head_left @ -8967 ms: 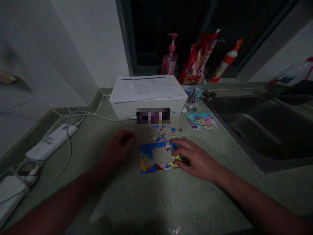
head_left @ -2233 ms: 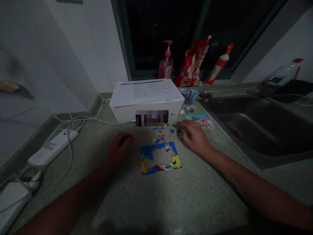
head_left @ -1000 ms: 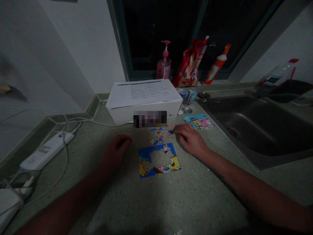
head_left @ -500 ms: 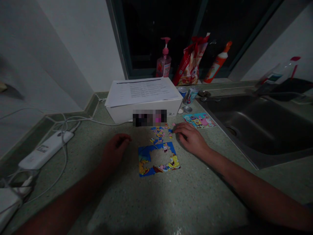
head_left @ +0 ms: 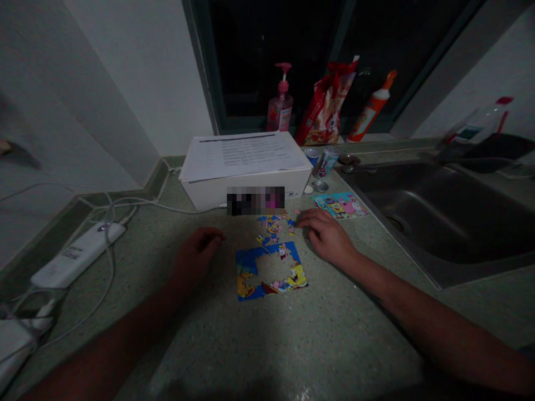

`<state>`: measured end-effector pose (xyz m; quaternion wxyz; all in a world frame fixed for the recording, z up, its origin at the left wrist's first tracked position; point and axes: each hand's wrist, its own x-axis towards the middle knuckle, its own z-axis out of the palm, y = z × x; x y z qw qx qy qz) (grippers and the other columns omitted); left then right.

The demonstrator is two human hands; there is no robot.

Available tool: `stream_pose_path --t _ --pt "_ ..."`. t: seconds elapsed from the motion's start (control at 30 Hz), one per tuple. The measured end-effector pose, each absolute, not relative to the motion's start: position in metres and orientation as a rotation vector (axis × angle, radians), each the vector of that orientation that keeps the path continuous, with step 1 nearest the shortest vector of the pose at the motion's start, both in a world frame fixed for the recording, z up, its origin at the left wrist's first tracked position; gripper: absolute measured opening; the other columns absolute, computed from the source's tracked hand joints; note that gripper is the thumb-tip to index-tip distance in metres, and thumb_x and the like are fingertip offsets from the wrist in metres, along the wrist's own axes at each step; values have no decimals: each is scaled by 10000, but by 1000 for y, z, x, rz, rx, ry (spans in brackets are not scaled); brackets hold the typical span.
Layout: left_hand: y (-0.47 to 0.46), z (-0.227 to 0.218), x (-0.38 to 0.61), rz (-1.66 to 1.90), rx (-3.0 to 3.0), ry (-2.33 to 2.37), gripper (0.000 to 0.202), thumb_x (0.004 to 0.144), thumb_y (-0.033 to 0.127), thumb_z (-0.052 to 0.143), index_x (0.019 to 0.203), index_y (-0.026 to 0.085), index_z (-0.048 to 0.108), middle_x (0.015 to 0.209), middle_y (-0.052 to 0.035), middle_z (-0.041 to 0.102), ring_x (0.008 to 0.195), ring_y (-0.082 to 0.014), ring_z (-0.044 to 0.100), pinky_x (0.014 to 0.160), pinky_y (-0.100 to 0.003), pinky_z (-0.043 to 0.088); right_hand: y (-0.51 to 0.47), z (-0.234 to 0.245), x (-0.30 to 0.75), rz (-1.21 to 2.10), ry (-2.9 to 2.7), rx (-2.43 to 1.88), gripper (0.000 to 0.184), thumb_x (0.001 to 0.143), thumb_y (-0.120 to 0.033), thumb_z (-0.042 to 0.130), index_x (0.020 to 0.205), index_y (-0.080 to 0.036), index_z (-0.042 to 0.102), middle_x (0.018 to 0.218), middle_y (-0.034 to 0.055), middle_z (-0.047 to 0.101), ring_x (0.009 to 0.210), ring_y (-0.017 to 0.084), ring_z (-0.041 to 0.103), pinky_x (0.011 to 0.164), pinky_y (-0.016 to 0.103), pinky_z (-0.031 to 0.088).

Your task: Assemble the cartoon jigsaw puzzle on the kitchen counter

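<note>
A partly built jigsaw puzzle (head_left: 246,292) lies on the counter in front of me, its border joined around a gap in the middle. Just beyond it is a loose heap of small puzzle pieces (head_left: 272,225). My right hand (head_left: 326,234) rests right of the heap, fingers stretched loosely and fingertips beside the nearest pieces. Left of the puzzle, my left hand (head_left: 198,253) hovers low or rests with fingers curled and thumb and forefinger together; whatever they may pinch is too dark to make out. A cartoon picture card (head_left: 343,206) lies beyond my right hand.
A white box (head_left: 246,186) topped with printed paper stands behind the pieces. Cans (head_left: 326,162) stand beside it. To the right is a metal sink (head_left: 451,217). A power strip (head_left: 79,253) with looping cables lies left. A pump bottle (head_left: 280,108) stands by the window.
</note>
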<state>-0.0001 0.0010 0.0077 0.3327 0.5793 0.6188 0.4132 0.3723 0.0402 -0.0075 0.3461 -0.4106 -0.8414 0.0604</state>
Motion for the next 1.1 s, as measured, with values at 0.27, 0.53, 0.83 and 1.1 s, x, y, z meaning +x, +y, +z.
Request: stream_pose_path --t 0.27,0.53,0.83,1.1 --pt "0 10 2 1101 1498 1610 289 842 509 670 945 243 714 982 -65 802 976 -282 747 952 -447 578 40 -7 372 157 -2174 -1094 430 845 2 527 1085 -264 766 1165 95 780 1178 313 720 1098 602 571" --pt "1 10 1 1095 1486 1597 279 836 500 671 949 247 706 972 -68 801 964 -288 744 952 -464 580 40 -9 370 95 -2194 -1091 263 969 -108 591 1103 -251 766 1224 128 765 1221 327 709 1094 615 582" --pt "1 9 1 1103 1510 1597 296 830 519 663 937 248 717 973 -67 799 975 -289 744 950 -456 574 40 -14 366 110 -2223 -1108 169 992 -346 757 1137 -266 793 1379 137 734 1431 392 603 1207 715 483" --pt "1 9 2 1096 1504 1619 285 837 504 658 949 250 722 989 -71 805 977 -292 746 948 -455 565 41 -16 364 78 -2254 -1115 192 971 -365 798 1112 -237 782 1383 167 734 1431 417 600 1181 705 515"
